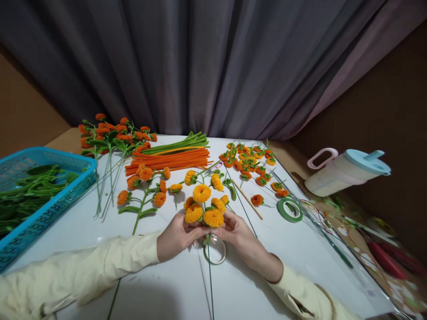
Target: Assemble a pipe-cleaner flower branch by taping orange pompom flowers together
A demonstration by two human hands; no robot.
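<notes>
Both hands meet at the middle of the white table (160, 275), around a stem carrying a cluster of yellow-orange fuzzy flowers (202, 194). My left hand (176, 235) pinches just below the blooms from the left side. From the right, my right hand (242, 238) closes its thumb and fingers at the same spot. A long thin green stem runs down from the cluster toward the near edge. Under it lies a roll of pale tape (224, 258). Left of the hands rests an orange flower branch (143, 204) with green leaves.
A blue basket (85, 180) of green leaves stands left. Behind are orange (173, 160) and green strips (180, 144). Small flower heads (247, 162), green tape (289, 210) and a wooden stick (248, 201) lie right. Beyond them are a lidded cup (343, 173) and red-handled pliers (383, 260).
</notes>
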